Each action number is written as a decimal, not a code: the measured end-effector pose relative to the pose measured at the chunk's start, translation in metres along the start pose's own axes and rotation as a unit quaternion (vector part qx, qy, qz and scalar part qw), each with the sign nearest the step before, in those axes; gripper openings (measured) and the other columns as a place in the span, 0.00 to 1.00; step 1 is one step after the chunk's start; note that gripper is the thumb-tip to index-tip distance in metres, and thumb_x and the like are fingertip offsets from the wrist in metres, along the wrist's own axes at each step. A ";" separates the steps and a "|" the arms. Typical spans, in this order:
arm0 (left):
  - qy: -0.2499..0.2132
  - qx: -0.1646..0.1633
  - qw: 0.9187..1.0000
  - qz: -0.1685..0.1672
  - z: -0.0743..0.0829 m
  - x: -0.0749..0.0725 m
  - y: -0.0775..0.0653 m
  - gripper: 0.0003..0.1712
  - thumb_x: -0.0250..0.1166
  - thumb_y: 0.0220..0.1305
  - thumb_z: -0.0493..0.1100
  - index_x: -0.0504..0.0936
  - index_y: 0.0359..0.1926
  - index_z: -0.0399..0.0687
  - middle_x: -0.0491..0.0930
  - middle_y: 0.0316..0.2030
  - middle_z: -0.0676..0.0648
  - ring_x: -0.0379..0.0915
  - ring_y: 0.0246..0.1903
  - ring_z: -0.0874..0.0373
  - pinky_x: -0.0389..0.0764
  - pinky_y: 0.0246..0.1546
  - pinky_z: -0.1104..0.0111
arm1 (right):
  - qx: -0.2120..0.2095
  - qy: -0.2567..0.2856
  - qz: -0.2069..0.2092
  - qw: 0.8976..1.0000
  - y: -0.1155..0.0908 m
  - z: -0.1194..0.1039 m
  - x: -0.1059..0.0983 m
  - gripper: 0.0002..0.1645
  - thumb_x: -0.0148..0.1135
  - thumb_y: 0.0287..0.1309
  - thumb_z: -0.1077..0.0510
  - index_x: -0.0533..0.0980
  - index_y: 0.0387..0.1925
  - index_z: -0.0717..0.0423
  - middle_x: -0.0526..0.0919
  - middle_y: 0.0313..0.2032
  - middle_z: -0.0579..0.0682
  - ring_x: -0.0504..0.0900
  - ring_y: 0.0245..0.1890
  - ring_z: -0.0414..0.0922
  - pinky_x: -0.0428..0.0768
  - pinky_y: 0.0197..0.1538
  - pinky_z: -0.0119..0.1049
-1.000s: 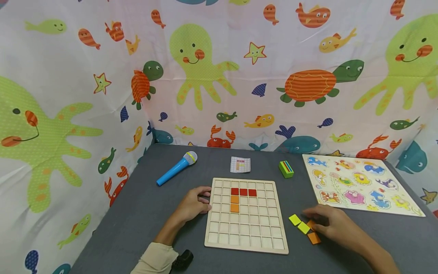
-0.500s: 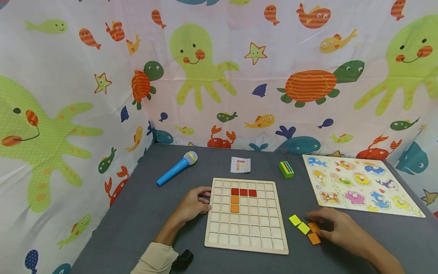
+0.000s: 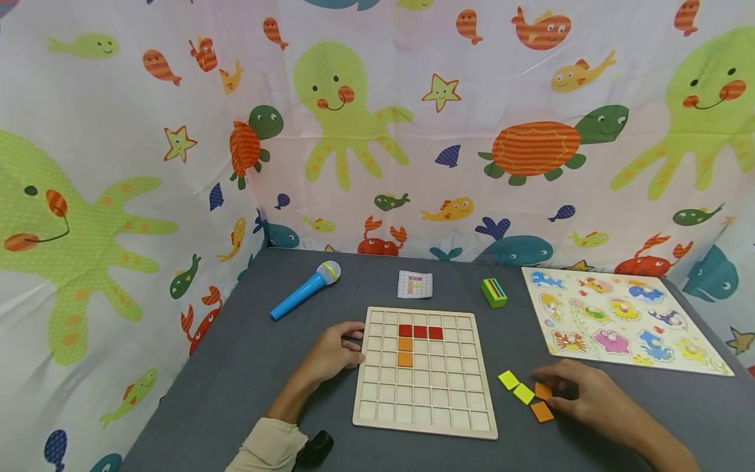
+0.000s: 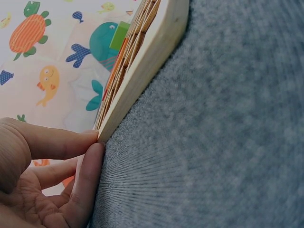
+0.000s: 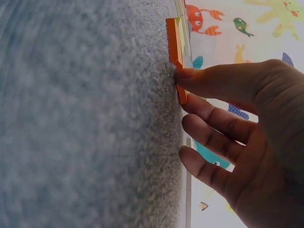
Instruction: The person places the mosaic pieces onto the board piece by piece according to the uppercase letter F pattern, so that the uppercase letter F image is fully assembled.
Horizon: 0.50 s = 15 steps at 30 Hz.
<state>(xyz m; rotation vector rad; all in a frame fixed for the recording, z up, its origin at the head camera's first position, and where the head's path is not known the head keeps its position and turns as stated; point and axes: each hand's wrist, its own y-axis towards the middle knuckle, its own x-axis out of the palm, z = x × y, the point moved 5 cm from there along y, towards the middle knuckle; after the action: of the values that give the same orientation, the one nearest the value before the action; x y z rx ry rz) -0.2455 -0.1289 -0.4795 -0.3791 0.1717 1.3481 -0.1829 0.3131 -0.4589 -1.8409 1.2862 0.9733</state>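
Observation:
A square wooden grid board lies on the table, with three red tiles in a row and two orange tiles below the leftmost red one. My left hand holds the board's left edge with thumb and finger. In the left wrist view, the fingertips meet at the board's rim. Right of the board, my right hand pinches an orange tile between thumb and index finger, low at the tabletop. Another orange tile and two yellow tiles lie beside it.
Behind the board are a small pattern card, a green-wrapped stack of coloured pieces and a blue toy microphone. A sea-animal puzzle board lies at the right. A patterned cloth stands behind the table.
My right hand has shifted slightly right and toward the near side, leaving more of the orange tile at its fingertips in sight. The left hand and grid board stay put.

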 end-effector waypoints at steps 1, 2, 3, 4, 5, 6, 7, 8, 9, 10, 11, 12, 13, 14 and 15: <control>-0.001 -0.001 1.000 -0.001 0.000 0.000 0.000 0.37 0.72 0.58 0.26 0.76 0.70 0.37 0.78 0.58 0.39 0.79 0.48 0.52 0.89 0.41 0.63 | -0.002 0.000 0.002 1.000 0.000 0.000 0.000 0.25 0.79 0.58 0.51 0.85 0.56 0.50 0.83 0.44 0.40 0.73 0.37 0.33 0.76 0.38 0.30; -0.002 0.000 1.000 -0.002 -0.001 0.000 0.000 0.37 0.72 0.58 0.26 0.76 0.70 0.37 0.78 0.58 0.39 0.79 0.48 0.52 0.89 0.41 0.63 | -0.004 -0.001 0.004 1.000 0.000 -0.001 0.000 0.24 0.79 0.58 0.51 0.85 0.56 0.50 0.83 0.43 0.40 0.72 0.36 0.33 0.75 0.37 0.30; -0.002 0.001 1.000 -0.002 -0.001 0.000 0.000 0.37 0.72 0.59 0.26 0.76 0.70 0.37 0.78 0.58 0.39 0.79 0.48 0.52 0.89 0.41 0.63 | -0.005 -0.001 0.006 1.000 0.000 -0.001 0.000 0.24 0.79 0.58 0.51 0.85 0.56 0.50 0.83 0.43 0.40 0.72 0.36 0.32 0.74 0.36 0.30; -0.003 0.002 1.000 -0.003 -0.001 0.001 0.000 0.37 0.72 0.59 0.26 0.76 0.70 0.37 0.78 0.58 0.39 0.80 0.48 0.52 0.89 0.41 0.62 | -0.005 -0.003 0.007 1.000 0.001 -0.001 0.000 0.23 0.79 0.59 0.51 0.85 0.55 0.50 0.82 0.42 0.40 0.72 0.36 0.33 0.74 0.36 0.30; -0.005 0.001 1.000 -0.003 -0.001 0.001 -0.001 0.37 0.72 0.59 0.26 0.76 0.70 0.37 0.78 0.58 0.39 0.80 0.48 0.51 0.89 0.42 0.62 | -0.006 -0.004 0.008 1.000 0.001 -0.001 0.000 0.23 0.79 0.59 0.51 0.86 0.55 0.51 0.82 0.42 0.40 0.72 0.35 0.33 0.74 0.36 0.30; -0.006 0.002 1.000 -0.003 -0.001 0.001 -0.001 0.37 0.72 0.58 0.26 0.76 0.70 0.36 0.78 0.58 0.39 0.80 0.48 0.51 0.89 0.42 0.61 | -0.009 -0.007 0.008 1.000 0.001 -0.002 0.000 0.23 0.79 0.59 0.51 0.86 0.55 0.51 0.82 0.41 0.40 0.72 0.35 0.32 0.74 0.35 0.30; -0.006 0.003 1.000 -0.003 -0.001 0.001 -0.002 0.37 0.72 0.58 0.26 0.76 0.70 0.36 0.78 0.58 0.39 0.80 0.48 0.51 0.90 0.42 0.61 | -0.013 -0.009 0.008 1.000 0.002 -0.003 0.000 0.23 0.78 0.59 0.50 0.86 0.55 0.51 0.82 0.41 0.40 0.72 0.35 0.32 0.74 0.35 0.30; -0.007 0.004 1.000 -0.003 -0.001 0.001 -0.002 0.37 0.72 0.58 0.26 0.76 0.70 0.36 0.78 0.58 0.39 0.80 0.48 0.51 0.90 0.42 0.60 | -0.016 -0.011 0.009 1.000 0.002 -0.004 0.000 0.22 0.78 0.59 0.50 0.86 0.54 0.51 0.81 0.40 0.40 0.72 0.34 0.32 0.74 0.35 0.30; -0.007 0.004 1.000 -0.003 -0.001 0.001 -0.002 0.37 0.72 0.58 0.26 0.76 0.70 0.36 0.78 0.58 0.39 0.80 0.48 0.51 0.90 0.42 0.60 | -0.023 -0.013 0.012 1.000 0.003 -0.006 0.000 0.22 0.78 0.59 0.50 0.86 0.53 0.51 0.81 0.39 0.39 0.71 0.34 0.32 0.73 0.34 0.29; -0.008 0.005 1.000 -0.003 -0.001 0.001 -0.002 0.37 0.72 0.58 0.26 0.76 0.70 0.36 0.78 0.58 0.39 0.80 0.48 0.51 0.90 0.42 0.60 | -0.030 -0.014 0.015 0.999 0.004 -0.008 0.001 0.21 0.78 0.59 0.50 0.87 0.53 0.51 0.80 0.38 0.39 0.71 0.33 0.31 0.73 0.34 0.29; -0.009 0.006 1.000 -0.003 -0.001 0.001 -0.002 0.37 0.72 0.58 0.25 0.76 0.70 0.36 0.78 0.58 0.39 0.80 0.48 0.51 0.90 0.41 0.60 | -0.037 -0.014 0.017 0.999 0.005 -0.010 0.001 0.21 0.78 0.59 0.50 0.87 0.52 0.51 0.79 0.37 0.39 0.71 0.33 0.31 0.73 0.34 0.29; -0.009 0.007 1.000 -0.003 -0.001 0.000 -0.002 0.37 0.72 0.58 0.25 0.76 0.70 0.36 0.78 0.58 0.39 0.80 0.48 0.51 0.90 0.41 0.60 | -0.041 -0.013 0.017 0.999 0.006 -0.011 0.001 0.20 0.78 0.59 0.50 0.87 0.52 0.51 0.78 0.37 0.38 0.71 0.33 0.31 0.73 0.33 0.29; -0.010 0.007 1.000 -0.004 -0.001 0.000 -0.002 0.37 0.72 0.58 0.25 0.76 0.70 0.35 0.78 0.58 0.39 0.80 0.48 0.51 0.90 0.41 0.60 | -0.044 -0.011 0.018 0.999 0.007 -0.013 0.001 0.20 0.78 0.59 0.50 0.87 0.51 0.51 0.77 0.36 0.39 0.70 0.32 0.31 0.72 0.33 0.29; -0.010 0.008 1.000 -0.005 -0.001 0.000 -0.002 0.37 0.72 0.58 0.25 0.76 0.70 0.35 0.78 0.58 0.39 0.80 0.48 0.51 0.90 0.41 0.60 | -0.046 -0.009 0.018 0.999 0.008 -0.016 0.001 0.20 0.78 0.60 0.49 0.87 0.51 0.51 0.77 0.37 0.39 0.71 0.33 0.31 0.72 0.33 0.29; -0.010 0.008 1.000 -0.005 -0.001 0.000 -0.002 0.37 0.72 0.58 0.25 0.76 0.70 0.35 0.78 0.58 0.39 0.80 0.48 0.52 0.90 0.41 0.60 | -0.049 -0.007 0.020 0.999 0.009 -0.018 0.002 0.19 0.78 0.60 0.49 0.87 0.51 0.51 0.77 0.37 0.39 0.71 0.33 0.31 0.73 0.33 0.29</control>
<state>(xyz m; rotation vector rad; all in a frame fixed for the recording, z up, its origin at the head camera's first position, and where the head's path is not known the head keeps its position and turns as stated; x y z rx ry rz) -0.2436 -0.1295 -0.4797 -0.3517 0.1637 1.3396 -0.1875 0.2946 -0.4526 -1.8859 1.2916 1.0857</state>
